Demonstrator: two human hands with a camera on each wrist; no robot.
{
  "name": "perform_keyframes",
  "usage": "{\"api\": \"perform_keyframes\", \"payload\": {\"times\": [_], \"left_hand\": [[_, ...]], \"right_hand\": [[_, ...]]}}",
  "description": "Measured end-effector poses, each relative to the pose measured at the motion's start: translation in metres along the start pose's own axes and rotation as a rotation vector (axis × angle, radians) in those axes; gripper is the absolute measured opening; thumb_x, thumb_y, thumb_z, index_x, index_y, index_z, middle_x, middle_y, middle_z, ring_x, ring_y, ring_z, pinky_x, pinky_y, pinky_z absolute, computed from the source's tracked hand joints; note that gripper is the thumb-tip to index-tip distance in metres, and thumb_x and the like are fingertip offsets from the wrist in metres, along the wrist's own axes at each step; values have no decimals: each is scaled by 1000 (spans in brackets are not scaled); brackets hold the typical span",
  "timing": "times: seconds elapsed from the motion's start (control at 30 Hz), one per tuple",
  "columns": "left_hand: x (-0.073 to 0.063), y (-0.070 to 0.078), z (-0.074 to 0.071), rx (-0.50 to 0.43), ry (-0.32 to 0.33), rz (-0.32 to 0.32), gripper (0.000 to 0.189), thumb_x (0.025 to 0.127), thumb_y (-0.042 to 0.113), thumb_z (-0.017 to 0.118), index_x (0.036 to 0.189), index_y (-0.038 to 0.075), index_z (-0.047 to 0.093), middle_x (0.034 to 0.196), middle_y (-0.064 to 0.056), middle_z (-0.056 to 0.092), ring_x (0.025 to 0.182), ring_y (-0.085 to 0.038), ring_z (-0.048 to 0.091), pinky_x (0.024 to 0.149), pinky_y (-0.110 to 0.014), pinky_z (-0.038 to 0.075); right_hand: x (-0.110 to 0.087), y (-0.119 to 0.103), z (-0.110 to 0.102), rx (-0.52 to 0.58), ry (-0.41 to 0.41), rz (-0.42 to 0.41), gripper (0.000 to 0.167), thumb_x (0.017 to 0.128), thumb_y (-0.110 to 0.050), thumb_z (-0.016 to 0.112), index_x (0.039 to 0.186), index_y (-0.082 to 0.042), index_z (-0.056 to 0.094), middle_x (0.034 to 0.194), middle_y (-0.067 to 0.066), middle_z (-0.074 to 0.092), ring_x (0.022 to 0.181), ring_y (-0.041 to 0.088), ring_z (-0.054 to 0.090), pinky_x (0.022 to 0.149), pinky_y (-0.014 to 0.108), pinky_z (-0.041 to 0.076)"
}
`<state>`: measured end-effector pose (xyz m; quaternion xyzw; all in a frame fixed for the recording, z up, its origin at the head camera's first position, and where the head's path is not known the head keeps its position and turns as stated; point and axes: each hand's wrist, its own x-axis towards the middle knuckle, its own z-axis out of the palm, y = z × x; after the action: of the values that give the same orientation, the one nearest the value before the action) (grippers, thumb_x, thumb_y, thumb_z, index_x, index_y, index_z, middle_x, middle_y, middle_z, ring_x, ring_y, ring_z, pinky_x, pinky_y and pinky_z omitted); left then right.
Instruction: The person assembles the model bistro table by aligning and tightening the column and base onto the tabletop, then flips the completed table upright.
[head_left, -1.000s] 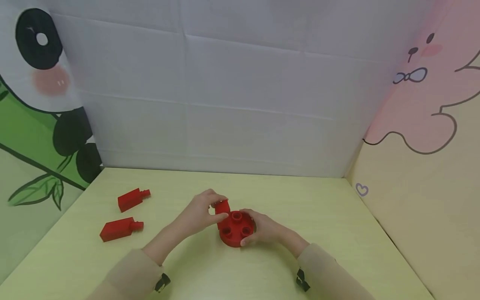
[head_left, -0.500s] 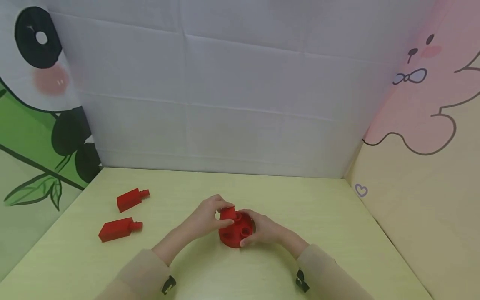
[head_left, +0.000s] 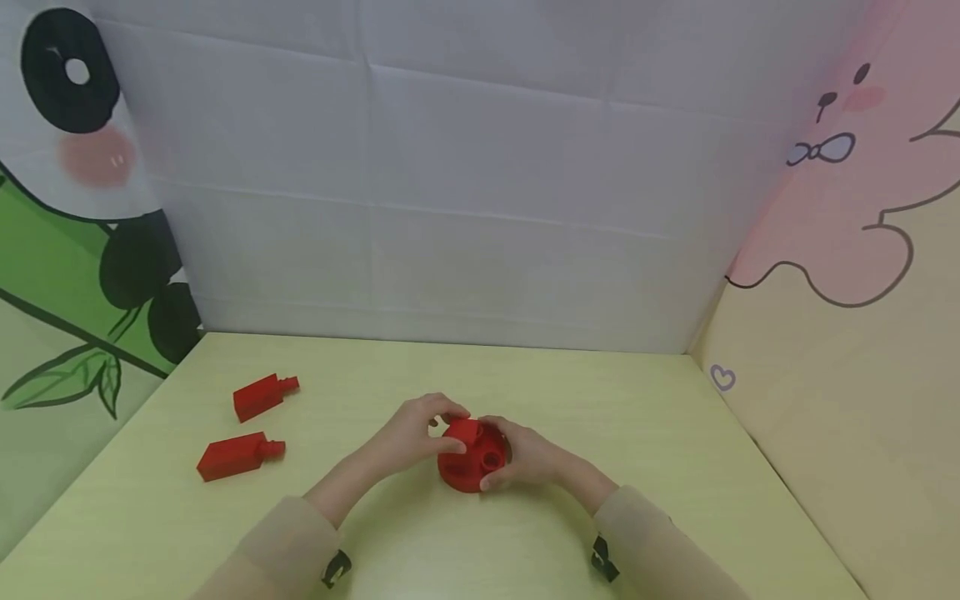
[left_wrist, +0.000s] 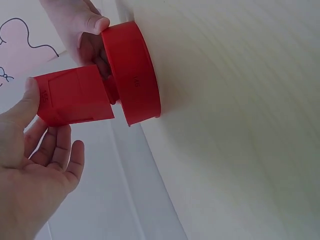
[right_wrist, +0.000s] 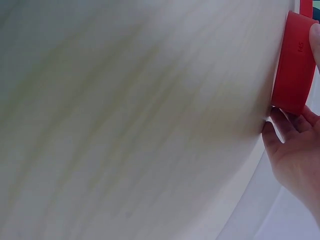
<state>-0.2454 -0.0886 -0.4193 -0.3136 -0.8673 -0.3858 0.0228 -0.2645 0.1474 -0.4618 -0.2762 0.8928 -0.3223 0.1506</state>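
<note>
My left hand (head_left: 416,429) pinches a red block with a narrow neck (left_wrist: 75,95) between thumb and fingers. In the left wrist view the block's neck points at the top of a round red base (left_wrist: 132,72), with the neck's end right at the base. In the head view the block (head_left: 463,432) stands over the base's far left side, and a round socket shows on the base (head_left: 459,479) to its right. My right hand (head_left: 528,454) grips the base from the right; in the right wrist view the fingers of this hand (right_wrist: 297,145) curl round its side wall.
Two more red necked blocks lie on the left of the pale yellow table (head_left: 637,417): a farther block (head_left: 258,397) and a nearer block (head_left: 234,457), their necks pointing right. A white sheet (head_left: 480,208) rises at the back, with printed panels on both sides.
My left hand has moved right and slightly towards me, bringing its block from the base's left edge to over the base, then lower. My right hand stays on the base.
</note>
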Motion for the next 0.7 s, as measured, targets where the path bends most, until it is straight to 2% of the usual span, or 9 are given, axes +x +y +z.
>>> {"api": "perform_keyframes", "payload": {"times": [0.23,0.4,0.53,0.63,0.7], "left_hand": [[-6,-4,-4,-5,-55,82,37,85,13,70,121,14,62,113,4,62,105,-16,57,87,-44,51],[-9,-2,-1,-23,-69,57,43,85,27,71,124,10,61,120,-1,60,113,-22,54,90,-46,50],[-9,7,10,-16,13,-11,46,79,37,75,116,11,65,112,0,56,108,-24,53,84,-44,53],[-8,15,16,2,91,-62,42,77,33,78,110,11,68,102,0,53,100,-24,54,78,-40,55],[-7,18,17,3,111,-81,39,77,30,79,108,10,69,98,-2,52,96,-23,54,76,-38,56]], "right_hand": [[1,0,0,-1,-1,-4,91,71,-44,80,144,-17,32,127,-7,51,116,13,49,91,28,47],[1,2,0,-11,3,-27,91,71,-45,80,143,-16,33,127,-5,52,116,13,49,91,27,48],[1,1,0,0,2,-30,91,71,-45,80,143,-15,33,127,-5,52,115,13,50,92,28,47],[1,1,0,8,0,-21,91,71,-45,80,143,-16,33,127,-6,51,115,13,50,93,28,47],[2,1,0,12,0,-20,91,71,-45,80,143,-16,33,128,-5,51,116,13,50,92,28,47]]}}
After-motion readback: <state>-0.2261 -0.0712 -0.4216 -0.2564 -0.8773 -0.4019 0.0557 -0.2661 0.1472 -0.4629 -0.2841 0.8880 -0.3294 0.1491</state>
